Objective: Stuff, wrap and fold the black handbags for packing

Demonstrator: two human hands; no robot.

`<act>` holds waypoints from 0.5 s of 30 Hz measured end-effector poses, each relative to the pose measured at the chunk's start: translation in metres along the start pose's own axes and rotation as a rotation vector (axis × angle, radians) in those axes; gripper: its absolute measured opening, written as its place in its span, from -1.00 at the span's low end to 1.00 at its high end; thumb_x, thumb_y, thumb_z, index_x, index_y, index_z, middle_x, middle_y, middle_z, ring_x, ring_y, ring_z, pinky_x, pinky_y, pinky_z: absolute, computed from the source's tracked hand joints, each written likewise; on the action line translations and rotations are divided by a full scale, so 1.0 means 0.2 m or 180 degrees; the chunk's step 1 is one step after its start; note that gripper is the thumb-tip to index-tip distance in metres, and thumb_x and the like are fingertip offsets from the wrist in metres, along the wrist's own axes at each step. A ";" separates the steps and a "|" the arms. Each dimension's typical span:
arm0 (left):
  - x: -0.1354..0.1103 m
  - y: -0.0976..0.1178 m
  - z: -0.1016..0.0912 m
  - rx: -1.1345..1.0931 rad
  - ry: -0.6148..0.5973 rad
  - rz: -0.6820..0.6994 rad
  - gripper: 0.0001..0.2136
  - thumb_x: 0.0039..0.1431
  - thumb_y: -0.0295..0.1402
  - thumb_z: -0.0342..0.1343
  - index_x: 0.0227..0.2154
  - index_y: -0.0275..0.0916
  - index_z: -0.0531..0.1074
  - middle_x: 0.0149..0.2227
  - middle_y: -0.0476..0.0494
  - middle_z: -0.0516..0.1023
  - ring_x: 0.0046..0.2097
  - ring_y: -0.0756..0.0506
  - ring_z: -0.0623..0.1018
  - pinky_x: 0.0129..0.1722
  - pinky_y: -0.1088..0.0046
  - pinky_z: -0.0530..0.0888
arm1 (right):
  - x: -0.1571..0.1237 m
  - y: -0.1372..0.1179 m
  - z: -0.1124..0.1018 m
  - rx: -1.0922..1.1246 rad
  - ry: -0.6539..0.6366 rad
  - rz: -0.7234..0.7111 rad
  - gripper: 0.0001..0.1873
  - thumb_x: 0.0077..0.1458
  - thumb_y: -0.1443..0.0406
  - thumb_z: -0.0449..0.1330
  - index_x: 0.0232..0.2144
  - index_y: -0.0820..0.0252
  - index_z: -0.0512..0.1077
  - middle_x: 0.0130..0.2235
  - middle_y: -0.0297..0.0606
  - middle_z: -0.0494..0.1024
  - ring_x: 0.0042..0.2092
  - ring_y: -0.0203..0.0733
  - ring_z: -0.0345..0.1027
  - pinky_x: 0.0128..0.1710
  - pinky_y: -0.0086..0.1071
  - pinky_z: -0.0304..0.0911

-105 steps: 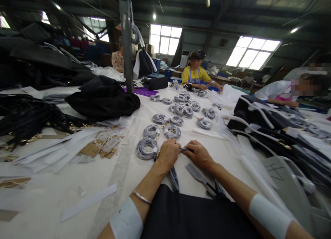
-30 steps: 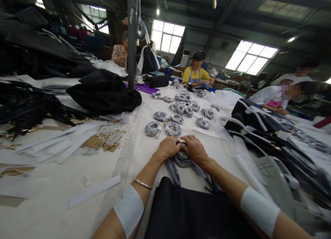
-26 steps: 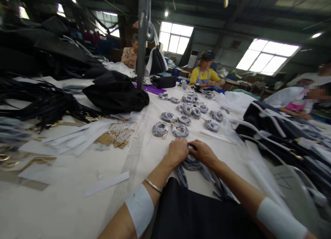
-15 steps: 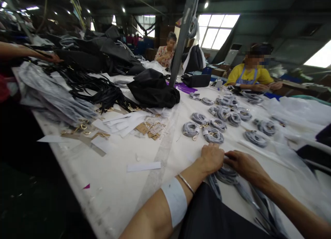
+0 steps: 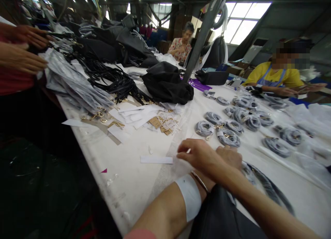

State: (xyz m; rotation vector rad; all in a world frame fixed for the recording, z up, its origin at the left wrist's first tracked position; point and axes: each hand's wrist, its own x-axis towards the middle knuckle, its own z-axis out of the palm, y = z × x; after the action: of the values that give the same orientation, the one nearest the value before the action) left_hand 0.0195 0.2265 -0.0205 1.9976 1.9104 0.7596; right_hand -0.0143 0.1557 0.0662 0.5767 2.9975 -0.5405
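My left hand is closed on a grey strap, a partly coiled length wrapped in clear plastic, at the right front. The right hand hides part of its fingers. Crossing over my left wrist, my right hand reaches leftward, its fingers bent and apart with nothing seen between them. Just left of its fingertips lies a white paper strip on the table. Black fabric lies below my forearms. Beyond my hands sit several coiled grey straps with gold clasps and white bands.
A white table carries wrapped straps, black straps, brown tags and a black bag. A slanted metal post rises behind. A co-worker's hands are at left; a person in yellow works at right.
My right hand has left the strap and moved left across my left wrist to near the paper strip. My left hand stays at the strap. The view has turned slightly left.
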 end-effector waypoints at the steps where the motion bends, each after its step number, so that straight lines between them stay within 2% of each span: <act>1: 0.00 -0.01 0.00 0.0052 0.0024 0.0129 -0.82 0.15 -0.35 0.08 -0.25 -0.29 0.52 -0.15 -0.27 0.54 -0.06 -0.21 0.47 -0.13 0.26 0.46 | 0.06 -0.11 0.05 0.0120 -0.0255 -0.0176 -0.90 0.04 0.27 0.28 -0.32 0.08 0.55 -0.26 -0.31 0.61 -0.23 -0.18 0.47 -0.26 -0.41 0.28; 3: 0.00 -0.02 0.00 0.0213 0.0100 0.0373 -0.79 0.17 -0.35 0.04 -0.26 -0.34 0.52 -0.17 -0.27 0.53 -0.10 -0.19 0.48 -0.17 0.27 0.48 | 0.16 -0.25 0.15 -0.0040 -0.0502 -0.0389 -0.71 -0.05 0.27 0.36 -0.21 0.15 0.51 -0.16 -0.20 0.58 -0.14 -0.10 0.45 -0.22 -0.36 0.29; 5: 0.00 -0.03 0.00 0.0357 0.0153 0.0439 -0.77 0.18 -0.35 0.01 -0.24 -0.34 0.52 -0.18 -0.25 0.52 -0.11 -0.17 0.48 -0.18 0.29 0.49 | 0.23 -0.31 0.21 -0.0311 -0.0644 -0.0430 -0.62 -0.08 0.33 0.37 -0.15 0.23 0.46 -0.10 -0.08 0.55 -0.11 -0.03 0.44 -0.25 -0.33 0.30; 9: 0.00 -0.02 -0.03 0.0488 -0.0061 0.0255 -0.78 0.18 -0.29 0.06 -0.21 -0.29 0.51 -0.13 -0.22 0.52 -0.05 -0.15 0.46 -0.10 0.34 0.47 | 0.27 -0.32 0.25 -0.0418 -0.0963 -0.0199 -0.57 -0.09 0.34 0.30 -0.10 0.22 0.42 -0.15 -0.07 0.58 -0.25 -0.04 0.48 -0.42 -0.35 0.29; 11: 0.00 -0.01 -0.05 0.0504 -0.0103 0.0231 -0.79 0.17 -0.30 0.09 -0.21 -0.29 0.51 -0.12 -0.24 0.52 -0.04 -0.16 0.46 -0.07 0.33 0.46 | 0.26 -0.30 0.26 -0.0409 -0.1047 -0.0256 -0.65 -0.07 0.32 0.27 -0.15 0.16 0.45 -0.18 -0.12 0.59 -0.29 -0.05 0.47 -0.48 -0.37 0.26; 13: 0.00 -0.01 -0.05 0.0494 -0.0111 0.0260 -0.81 0.19 -0.35 0.07 -0.21 -0.29 0.50 -0.12 -0.25 0.51 -0.04 -0.16 0.46 -0.04 0.31 0.44 | 0.23 -0.25 0.24 -0.0350 -0.0840 -0.0423 -0.80 -0.02 0.31 0.22 -0.25 0.10 0.49 -0.23 -0.20 0.60 -0.31 -0.07 0.45 -0.48 -0.37 0.24; 15: 0.01 -0.01 -0.06 0.0463 -0.0130 0.0255 -0.83 0.20 -0.38 0.06 -0.22 -0.29 0.50 -0.12 -0.26 0.51 -0.03 -0.17 0.46 -0.03 0.30 0.43 | 0.17 -0.16 0.19 -0.0034 -0.0329 -0.0417 -0.92 0.00 0.29 0.24 -0.37 0.08 0.50 -0.31 -0.30 0.59 -0.32 -0.13 0.43 -0.45 -0.38 0.23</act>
State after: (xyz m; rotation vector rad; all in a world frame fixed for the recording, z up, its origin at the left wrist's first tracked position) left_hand 0.0115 0.2272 -0.0122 2.1699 1.9228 0.6099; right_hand -0.0590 0.1275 0.0379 0.3421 2.9519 -0.5434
